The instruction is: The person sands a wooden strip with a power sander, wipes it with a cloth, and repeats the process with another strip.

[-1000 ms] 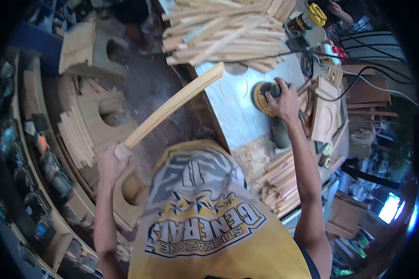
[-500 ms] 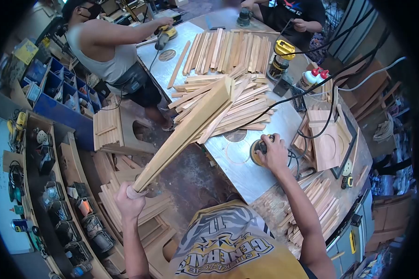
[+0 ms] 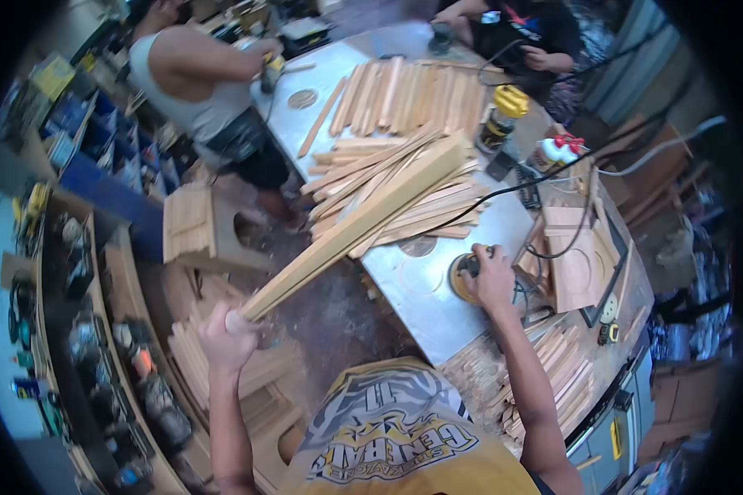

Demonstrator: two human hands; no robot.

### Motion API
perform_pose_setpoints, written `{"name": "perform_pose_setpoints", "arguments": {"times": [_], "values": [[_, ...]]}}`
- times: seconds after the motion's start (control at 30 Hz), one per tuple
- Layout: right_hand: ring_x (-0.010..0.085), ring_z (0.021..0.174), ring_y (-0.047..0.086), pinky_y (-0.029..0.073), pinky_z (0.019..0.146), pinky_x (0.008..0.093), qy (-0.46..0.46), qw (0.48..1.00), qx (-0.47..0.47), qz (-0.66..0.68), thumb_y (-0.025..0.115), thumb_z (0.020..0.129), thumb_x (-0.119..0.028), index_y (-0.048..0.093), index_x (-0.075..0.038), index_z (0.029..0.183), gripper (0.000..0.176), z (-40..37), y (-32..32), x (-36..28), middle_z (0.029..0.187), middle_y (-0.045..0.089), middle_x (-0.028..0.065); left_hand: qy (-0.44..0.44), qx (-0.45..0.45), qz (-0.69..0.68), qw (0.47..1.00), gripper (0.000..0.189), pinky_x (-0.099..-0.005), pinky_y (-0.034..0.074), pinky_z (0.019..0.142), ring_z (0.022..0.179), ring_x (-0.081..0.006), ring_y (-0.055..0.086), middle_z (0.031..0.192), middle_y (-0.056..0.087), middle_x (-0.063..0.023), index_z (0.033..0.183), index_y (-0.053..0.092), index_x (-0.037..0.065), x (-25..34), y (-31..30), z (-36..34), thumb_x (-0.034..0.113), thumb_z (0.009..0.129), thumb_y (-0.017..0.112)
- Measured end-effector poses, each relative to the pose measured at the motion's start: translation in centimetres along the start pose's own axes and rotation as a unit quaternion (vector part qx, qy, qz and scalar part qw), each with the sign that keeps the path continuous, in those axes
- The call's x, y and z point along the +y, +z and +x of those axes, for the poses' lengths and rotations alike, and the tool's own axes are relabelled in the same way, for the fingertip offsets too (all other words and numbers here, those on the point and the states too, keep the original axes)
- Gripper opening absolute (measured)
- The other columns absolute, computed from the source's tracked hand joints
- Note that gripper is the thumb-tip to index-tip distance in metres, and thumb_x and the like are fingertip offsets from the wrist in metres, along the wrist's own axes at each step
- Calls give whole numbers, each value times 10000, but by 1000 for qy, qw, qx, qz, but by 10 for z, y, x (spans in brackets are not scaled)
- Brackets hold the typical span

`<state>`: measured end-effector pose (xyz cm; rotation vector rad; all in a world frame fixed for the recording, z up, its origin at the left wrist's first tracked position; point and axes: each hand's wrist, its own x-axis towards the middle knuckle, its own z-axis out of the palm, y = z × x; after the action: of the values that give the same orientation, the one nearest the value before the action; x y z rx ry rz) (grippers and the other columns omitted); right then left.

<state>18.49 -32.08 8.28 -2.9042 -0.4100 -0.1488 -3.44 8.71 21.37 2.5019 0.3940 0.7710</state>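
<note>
My left hand (image 3: 229,337) is wrapped round the near end of a long wooden strip (image 3: 351,227), which may be more than one piece. The strip slants up and away to the right, its far end over a loose pile of thin wooden strips (image 3: 338,198). On the metal-topped part of the table (image 3: 425,318), my right hand (image 3: 494,282) grips a round orbital sander (image 3: 464,276) from above. The sander's pad appears to rest on the sheet, close to a faint circle.
A co-worker at the far left holds a yellow power tool (image 3: 271,70); another person sits across the table. A yellow-topped router (image 3: 504,115), red-capped glue bottles (image 3: 557,153) and hanging black cables (image 3: 553,169) are on the right. Wooden stool (image 3: 202,227) and shelves stand left.
The far end of the strip in my left hand has swung right. My right hand and the sander have shifted slightly right. The co-worker's power tool has moved left in view.
</note>
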Motion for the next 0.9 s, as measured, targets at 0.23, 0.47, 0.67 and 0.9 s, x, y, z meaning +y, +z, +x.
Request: {"name": "perform_pose_setpoints", "arguments": {"times": [0.23, 0.47, 0.67, 0.9], "values": [[431, 981, 613, 549, 799, 514, 34, 999, -19, 4, 811, 764, -383, 609, -231, 1299, 592, -2, -4, -3, 1170, 555, 214, -109, -109, 23, 988, 323, -484, 525, 623, 716, -426, 692, 711, 665, -219, 834, 627, 35, -22, 45, -22, 218, 701, 857], [409, 934, 617, 554, 693, 518, 5, 1000, -9, -18, 771, 773, -380, 588, -268, 1280, 550, -4, 1, -4, 1135, 537, 206, -175, -119, 31, 977, 320, -490, 536, 653, 743, -410, 714, 745, 689, -228, 805, 668, 13, -25, 77, -8, 295, 754, 812], [417, 991, 615, 547, 729, 538, 27, 998, -57, -10, 737, 813, -390, 583, -269, 1317, 541, -8, -1, -13, 1164, 540, 211, -169, -246, 116, 947, 396, -534, 543, 797, 914, -442, 702, 919, 712, -273, 966, 696, 22, -6, 121, 20, 372, 793, 764], [446, 1023, 624, 562, 794, 549, 57, 996, -65, 24, 654, 887, -415, 583, -292, 1380, 513, -10, 8, -16, 1199, 561, 211, 114, -332, -35, 936, 744, -525, 579, 803, 911, -520, 685, 1050, 671, -360, 1469, 371, -96, -28, 225, 84, 393, 951, 584]]}}
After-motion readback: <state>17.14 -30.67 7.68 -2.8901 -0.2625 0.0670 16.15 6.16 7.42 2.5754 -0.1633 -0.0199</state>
